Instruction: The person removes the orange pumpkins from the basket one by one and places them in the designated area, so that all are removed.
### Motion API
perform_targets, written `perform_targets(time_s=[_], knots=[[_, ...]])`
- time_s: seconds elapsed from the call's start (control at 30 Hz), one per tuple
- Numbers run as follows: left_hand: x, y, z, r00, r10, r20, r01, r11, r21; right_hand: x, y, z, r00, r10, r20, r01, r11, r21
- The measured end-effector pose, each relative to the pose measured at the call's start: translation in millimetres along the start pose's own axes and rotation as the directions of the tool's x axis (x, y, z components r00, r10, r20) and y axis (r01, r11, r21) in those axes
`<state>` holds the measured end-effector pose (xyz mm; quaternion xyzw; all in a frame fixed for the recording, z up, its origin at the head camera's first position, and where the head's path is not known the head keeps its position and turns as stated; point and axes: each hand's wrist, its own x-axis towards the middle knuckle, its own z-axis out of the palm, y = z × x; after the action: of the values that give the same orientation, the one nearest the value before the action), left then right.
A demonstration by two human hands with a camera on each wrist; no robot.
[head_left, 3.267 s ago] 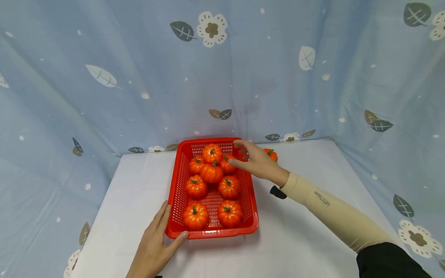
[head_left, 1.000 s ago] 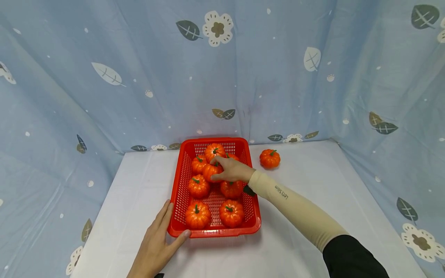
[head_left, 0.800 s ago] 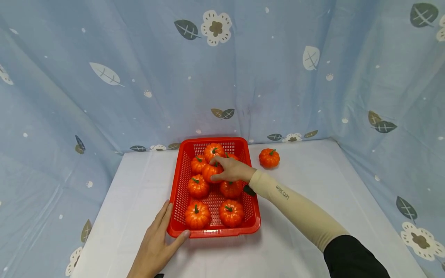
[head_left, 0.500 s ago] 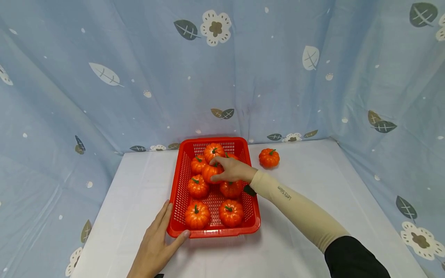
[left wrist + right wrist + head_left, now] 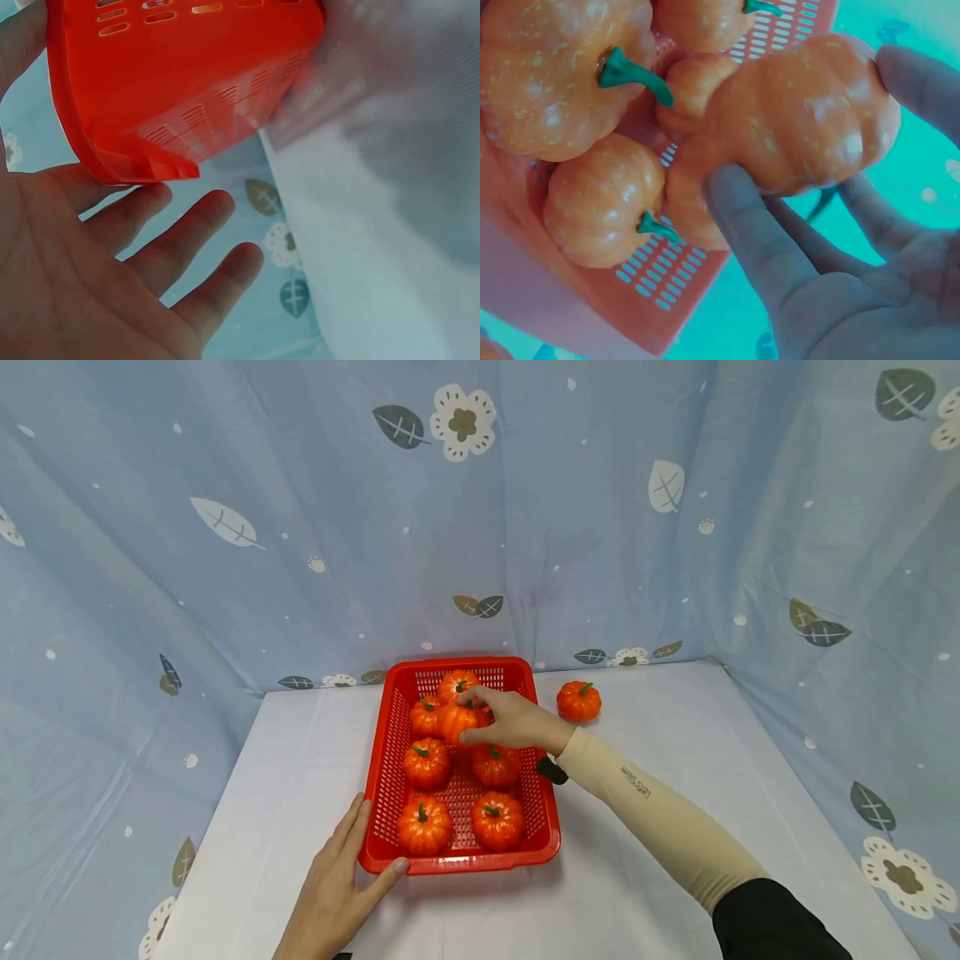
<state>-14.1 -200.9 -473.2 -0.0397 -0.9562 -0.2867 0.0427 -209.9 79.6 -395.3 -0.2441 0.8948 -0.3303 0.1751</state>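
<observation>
In the head view a red perforated plastic basket (image 5: 465, 863) holds several small orange pumpkins with green stems. My right hand (image 5: 519, 720) is over the back half of the basket. Its thumb and fingers grip one pumpkin (image 5: 802, 112), which in the right wrist view is tipped with its stem toward the palm. It overlaps a pumpkin behind it, and the hand covers most of another. My left hand (image 5: 333, 885) lies at the basket's near left corner, thumb on the front rim, fingers extended along the side; the left wrist view shows the fingers (image 5: 184, 244) spread beneath the rim.
One more pumpkin (image 5: 578, 702) sits on the white tabletop (image 5: 660, 735), right of the basket's far end. A blue curtain (image 5: 337, 527) with leaf and flower prints hangs behind and at both sides, close to the basket's back rim.
My right hand, earlier loose above the basket's right side, has moved left and gripped a pumpkin. In the last half second it raises and tilts that pumpkin slightly. The left hand stays put.
</observation>
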Motion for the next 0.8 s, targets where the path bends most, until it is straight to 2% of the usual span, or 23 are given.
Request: perform_targets(time_s=[0.27, 0.67, 0.8], knots=[[-0.7, 1.5, -0.7, 1.0, -0.002, -0.001, 0.002, 1.0, 0.002, -13.4, -5, -4, 0.986, -0.106, -0.131, 0.114, 0.992, 0.052], [-1.6, -0.8, 0.2, 1.0, 0.008, -0.009, -0.008, 1.0, -0.01, -27.6, 5, -8, 0.944, -0.192, -0.27, 0.203, 0.979, 0.014], [-1.5, -0.6, -0.5, 1.0, 0.004, -0.007, -0.004, 1.0, -0.015, -31.7, 11, -13, 0.928, -0.188, -0.321, 0.204, 0.979, 0.018]])
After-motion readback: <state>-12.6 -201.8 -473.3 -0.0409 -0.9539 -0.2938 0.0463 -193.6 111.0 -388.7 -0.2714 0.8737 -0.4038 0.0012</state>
